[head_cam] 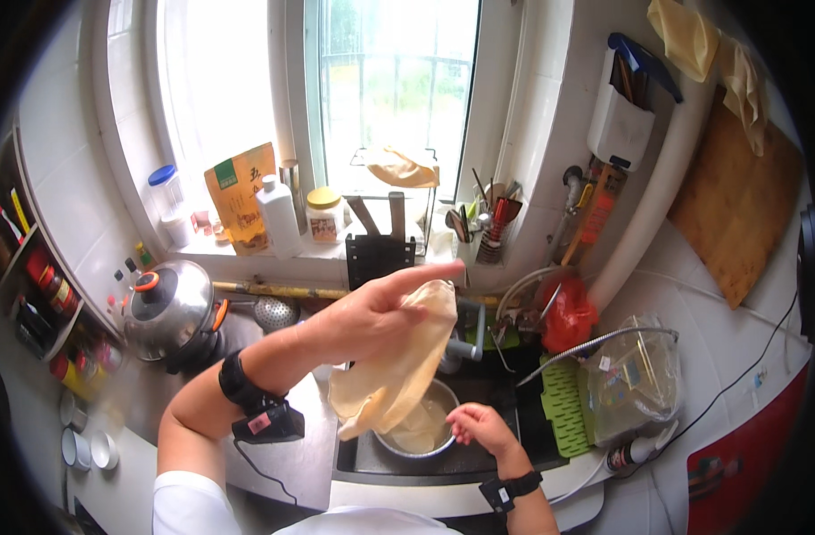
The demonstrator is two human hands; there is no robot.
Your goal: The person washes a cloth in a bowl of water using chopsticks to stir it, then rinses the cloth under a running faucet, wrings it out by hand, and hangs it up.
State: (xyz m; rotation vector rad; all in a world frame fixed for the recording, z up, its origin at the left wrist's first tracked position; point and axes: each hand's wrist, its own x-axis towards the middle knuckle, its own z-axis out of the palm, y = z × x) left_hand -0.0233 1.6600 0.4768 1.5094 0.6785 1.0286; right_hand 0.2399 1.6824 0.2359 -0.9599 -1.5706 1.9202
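Raised over the sink, my left hand [374,324] grips a limp cream-coloured sheet [407,361] near its upper end. Its folded lower part hangs in front of a round metal pot [420,456]. I cannot tell whether the sheet is cloth or a food skin. More pale sheet material [417,428] lies in cloudy liquid in the pot. My right hand [484,431] is at the pot's right rim, fingers curled; whether they pinch the rim is unclear. The pot stands in the dark sink [491,394], its far side partly hidden by the sheet.
A lidded steel wok [170,314] and a skimmer [275,313] are at left. Behind the sink stands a knife block [379,259]. A flexible hose [601,344] arches past a green drain mat [564,408]. Similar sheets hang on a rack [400,167] and a pipe [685,40].
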